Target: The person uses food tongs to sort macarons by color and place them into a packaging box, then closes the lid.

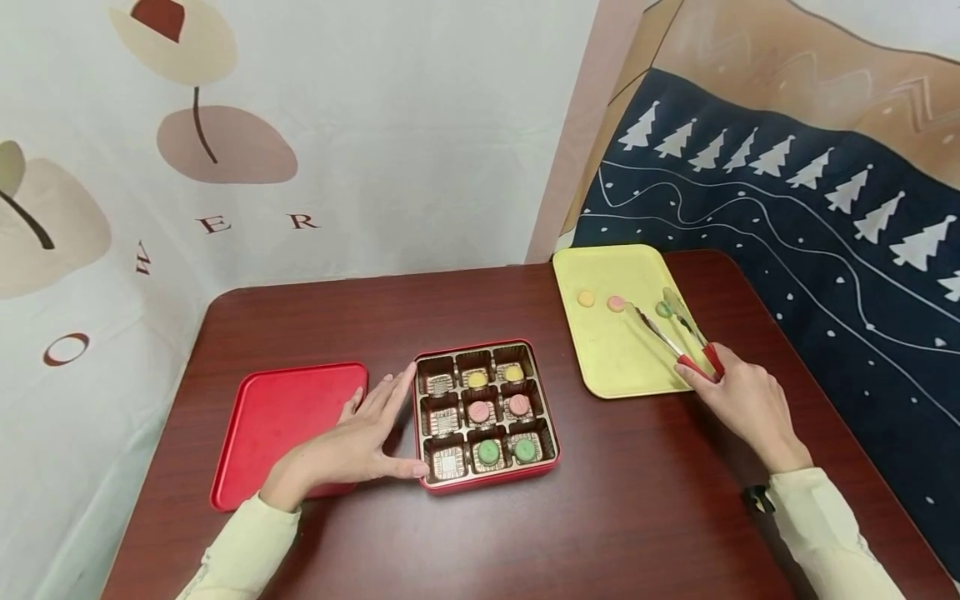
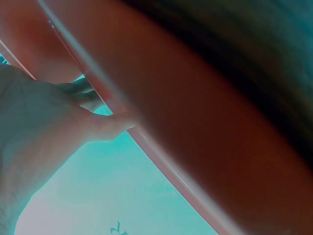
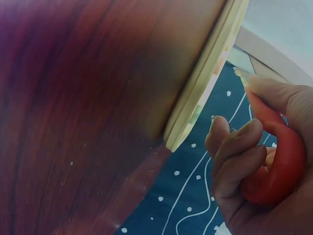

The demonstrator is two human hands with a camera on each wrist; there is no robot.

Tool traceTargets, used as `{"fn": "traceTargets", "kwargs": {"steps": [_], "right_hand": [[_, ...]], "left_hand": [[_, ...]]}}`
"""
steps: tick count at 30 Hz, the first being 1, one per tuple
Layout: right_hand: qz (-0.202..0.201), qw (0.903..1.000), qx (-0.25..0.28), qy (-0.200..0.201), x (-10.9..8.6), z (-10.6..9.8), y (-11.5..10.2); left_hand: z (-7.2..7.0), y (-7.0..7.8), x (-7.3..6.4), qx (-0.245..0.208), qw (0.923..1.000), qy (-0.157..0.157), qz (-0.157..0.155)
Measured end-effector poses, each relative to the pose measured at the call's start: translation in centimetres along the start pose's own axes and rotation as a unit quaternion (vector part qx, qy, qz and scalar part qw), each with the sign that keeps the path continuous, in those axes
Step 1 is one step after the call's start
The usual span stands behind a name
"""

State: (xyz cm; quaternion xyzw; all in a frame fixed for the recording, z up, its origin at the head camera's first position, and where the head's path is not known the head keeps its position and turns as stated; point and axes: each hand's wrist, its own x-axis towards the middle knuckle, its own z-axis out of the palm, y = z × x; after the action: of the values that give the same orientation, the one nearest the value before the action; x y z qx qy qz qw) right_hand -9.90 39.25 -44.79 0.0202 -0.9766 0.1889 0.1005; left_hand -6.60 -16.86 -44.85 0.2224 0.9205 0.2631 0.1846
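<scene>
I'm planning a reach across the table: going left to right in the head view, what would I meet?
Red lid → red nine-compartment box → loose yellow round piece → loose pink round piece → loose green round piece → right hand.

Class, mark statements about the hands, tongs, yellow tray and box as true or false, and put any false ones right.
1. The right grip holds the tongs. True.
2. The tongs' tips are pressed together. False: they are apart.
3. The yellow tray bears a yellow piece, a pink one and a green one. True.
4. The left grip is beside the box. True.
5. The box's left column is full. False: its three compartments are empty.
</scene>
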Motion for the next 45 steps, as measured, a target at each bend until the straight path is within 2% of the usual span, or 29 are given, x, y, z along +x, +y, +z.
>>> {"fn": "traceTargets", "kwargs": {"steps": [8,16,29,38,45], "right_hand": [[0.038,0.9990,0.000,-0.024,0.3,0.3,0.6],[0.047,0.9972,-0.001,-0.057,0.3,0.4,1.0],[0.057,0.9944,0.014,-0.088,1.0,0.2,0.7],[0.046,0.9962,0.020,-0.071,0.7,0.5,0.1],[0.021,0.9986,0.023,-0.043,0.2,0.5,0.3]], "left_hand": [[0.0,0.1,0.0,-0.001,1.0000,-0.001,-0.001],[0.0,0.1,-0.2,0.001,1.0000,-0.001,0.002],[-0.2,0.1,-0.1,-0.001,1.0000,0.000,0.002],[-0.1,0.0,-0.1,-0.006,1.0000,-0.005,-0.007],[0.0,0.1,-0.1,-0.007,0.9999,-0.003,-0.006]]}}
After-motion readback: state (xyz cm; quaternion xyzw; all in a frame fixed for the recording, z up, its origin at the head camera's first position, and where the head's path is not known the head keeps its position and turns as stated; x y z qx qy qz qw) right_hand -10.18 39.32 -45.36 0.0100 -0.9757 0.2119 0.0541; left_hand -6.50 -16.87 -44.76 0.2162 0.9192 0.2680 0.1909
